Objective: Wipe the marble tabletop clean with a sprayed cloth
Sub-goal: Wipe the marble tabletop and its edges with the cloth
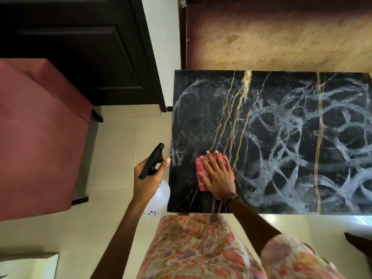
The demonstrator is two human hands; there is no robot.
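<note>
Black marble tabletop, gold veins, whitish swirled smears over its right part. Right hand flat, fingers straight, pressing pink checked cloth near front left corner. Left hand grips spray bottle by its black trigger head, off table's left edge above tiled floor.

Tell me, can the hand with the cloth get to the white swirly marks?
Probably yes. The right hand presses the cloth flat on the tabletop, and the swirls start right beside it with nothing lying between.
</note>
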